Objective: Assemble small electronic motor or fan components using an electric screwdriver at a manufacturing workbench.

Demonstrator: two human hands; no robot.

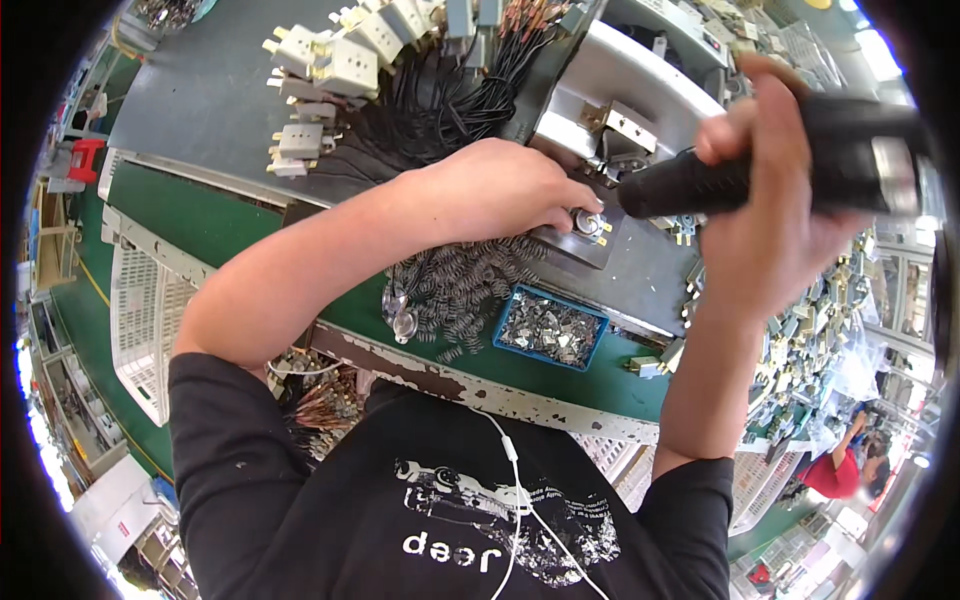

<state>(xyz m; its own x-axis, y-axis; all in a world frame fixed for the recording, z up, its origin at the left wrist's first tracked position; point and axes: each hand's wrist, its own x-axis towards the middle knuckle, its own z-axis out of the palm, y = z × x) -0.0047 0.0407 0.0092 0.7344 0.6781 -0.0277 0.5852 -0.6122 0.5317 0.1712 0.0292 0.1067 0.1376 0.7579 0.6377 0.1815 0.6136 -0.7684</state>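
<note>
My left hand (505,190) reaches across the bench with its fingers curled down at a small plug part (591,226) with brass-coloured prongs. The part sits on a metal block at the bench edge; the fingertips partly cover it. My right hand (768,225), slightly blurred, is wrapped round a black power tool (690,186) that looks like an electric screwdriver. The tool's tapered nose points left and hangs close to the plug part and my left fingertips. Its bit cannot be made out. Behind them stands a metal fixture (628,128) with a small clamp-like mechanism.
Loose springs (465,290) lie heaped before my left forearm, beside a blue tray (552,328) of small metal pieces. White plug housings (348,68) and black cables (440,110) fill the back left. Many plug parts (810,350) spread at right. Another person (835,472) is farther off.
</note>
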